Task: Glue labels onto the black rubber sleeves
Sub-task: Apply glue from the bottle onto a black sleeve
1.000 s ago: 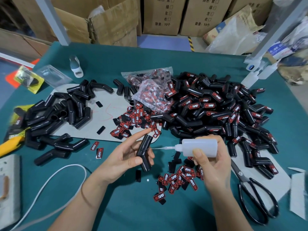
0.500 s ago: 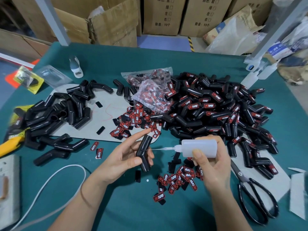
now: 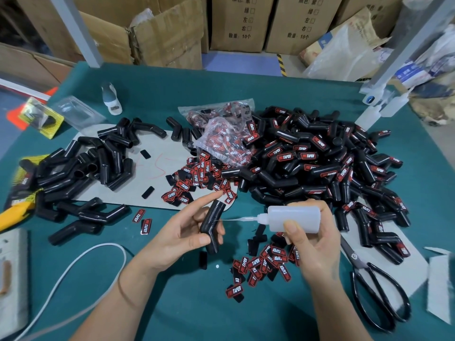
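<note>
My left hand [image 3: 181, 238] still grips the bent sleeve [image 3: 212, 226], right hand [image 3: 311, 244] still squeezing the glue bottle [image 3: 294, 218], nozzle at its 3 o'clock flank: gluing continues.

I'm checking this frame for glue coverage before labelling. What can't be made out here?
- Head view: whether glue has left the glue bottle; its nozzle tip at the sleeve is too thin to tell.
- The sleeve's far side, hidden by the left hand.
- The scissors: blade tips hidden behind the right hand.
- Device at the left edge, cut off and blurred.

Packing workshop, stacked shipping cartons [image 3: 237, 23], teal worktable [image 3: 172, 94], heaped rubber sleeves [image 3: 307, 168]
</note>
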`<move>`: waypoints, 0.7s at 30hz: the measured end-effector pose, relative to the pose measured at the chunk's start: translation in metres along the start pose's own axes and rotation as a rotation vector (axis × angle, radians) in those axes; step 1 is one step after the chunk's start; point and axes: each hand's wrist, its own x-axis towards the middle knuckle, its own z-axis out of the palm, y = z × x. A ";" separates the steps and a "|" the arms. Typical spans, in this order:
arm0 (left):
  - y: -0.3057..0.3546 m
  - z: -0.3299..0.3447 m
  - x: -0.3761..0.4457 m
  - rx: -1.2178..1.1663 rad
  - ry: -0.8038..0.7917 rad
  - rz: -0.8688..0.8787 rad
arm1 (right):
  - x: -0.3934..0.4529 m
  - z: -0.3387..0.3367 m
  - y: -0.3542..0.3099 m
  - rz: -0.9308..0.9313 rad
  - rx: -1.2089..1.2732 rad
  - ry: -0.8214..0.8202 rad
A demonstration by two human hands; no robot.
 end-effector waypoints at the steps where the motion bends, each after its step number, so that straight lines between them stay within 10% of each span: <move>1: 0.000 0.000 0.000 0.000 -0.003 0.001 | 0.000 0.000 0.000 0.001 0.001 -0.002; 21: 0.000 0.000 -0.001 0.037 -0.001 0.002 | -0.001 -0.002 0.003 -0.001 0.012 -0.016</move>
